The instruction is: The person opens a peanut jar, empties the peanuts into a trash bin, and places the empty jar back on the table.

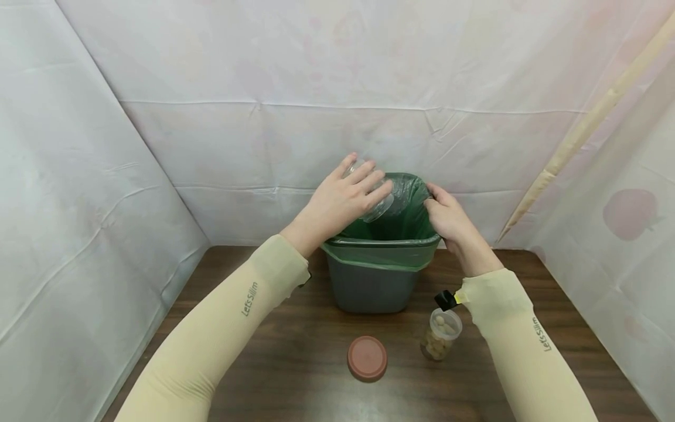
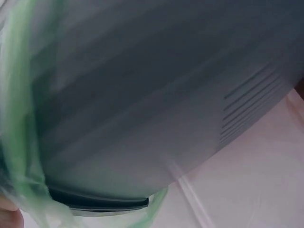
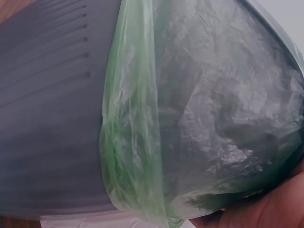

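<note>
A grey bin point(image 1: 371, 290) lined with a green bag point(image 1: 413, 205) stands upright at the back of the table. Over its opening, my left hand point(image 1: 343, 196) grips a clear plastic container point(image 1: 382, 208), tilted and partly hidden behind the fingers. My right hand point(image 1: 450, 220) holds the bin's right rim, with the thumb on the bag inside. In the right wrist view the bag's folded edge point(image 3: 133, 118) wraps the bin, and part of the right hand point(image 3: 266, 211) shows at the bottom right. The bin's wall point(image 2: 142, 109) fills most of the left wrist view.
A reddish-brown round lid point(image 1: 367, 357) lies in front of the bin. To its right, close below the right wrist, stands an uncovered clear jar point(image 1: 436, 346) with several pale, roundish pieces inside. White patterned sheeting point(image 1: 263, 146) encloses the wooden table point(image 1: 295, 375) at the back and sides.
</note>
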A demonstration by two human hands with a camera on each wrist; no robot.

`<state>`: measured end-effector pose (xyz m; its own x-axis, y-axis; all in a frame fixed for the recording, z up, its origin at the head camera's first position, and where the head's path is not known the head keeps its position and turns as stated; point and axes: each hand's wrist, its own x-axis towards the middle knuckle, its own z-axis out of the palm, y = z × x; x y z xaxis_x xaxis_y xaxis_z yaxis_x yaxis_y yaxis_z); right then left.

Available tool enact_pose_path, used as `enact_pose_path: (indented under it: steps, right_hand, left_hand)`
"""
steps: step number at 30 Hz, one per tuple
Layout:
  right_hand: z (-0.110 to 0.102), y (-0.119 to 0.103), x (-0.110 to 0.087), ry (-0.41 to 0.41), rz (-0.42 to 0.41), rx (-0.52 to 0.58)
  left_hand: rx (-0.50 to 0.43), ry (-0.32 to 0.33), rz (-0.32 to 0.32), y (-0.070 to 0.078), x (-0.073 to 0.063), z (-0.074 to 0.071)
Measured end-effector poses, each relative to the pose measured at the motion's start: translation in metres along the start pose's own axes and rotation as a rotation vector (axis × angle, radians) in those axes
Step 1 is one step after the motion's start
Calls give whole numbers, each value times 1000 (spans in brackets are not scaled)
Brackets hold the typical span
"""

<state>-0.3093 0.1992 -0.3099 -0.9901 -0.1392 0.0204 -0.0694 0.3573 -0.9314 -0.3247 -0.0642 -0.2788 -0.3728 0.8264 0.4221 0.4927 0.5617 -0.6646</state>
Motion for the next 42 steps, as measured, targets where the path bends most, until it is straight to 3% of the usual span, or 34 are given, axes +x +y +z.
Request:
enact_pose_path:
  steps: [5, 15, 31, 42]
  right_hand:
    - [1, 0, 1, 1, 2, 6]
    - [2, 1, 4, -4, 7, -8]
    - [2, 0, 4, -9, 2, -10]
    - [2, 0, 3, -2, -7, -3]
  left_hand:
    - [10, 2, -15, -1, -1, 1]
    - [3, 48, 22, -5, 0, 1]
    - [19, 17, 53, -6, -1, -5]
    - [-23, 13, 89, -6, 0, -7]
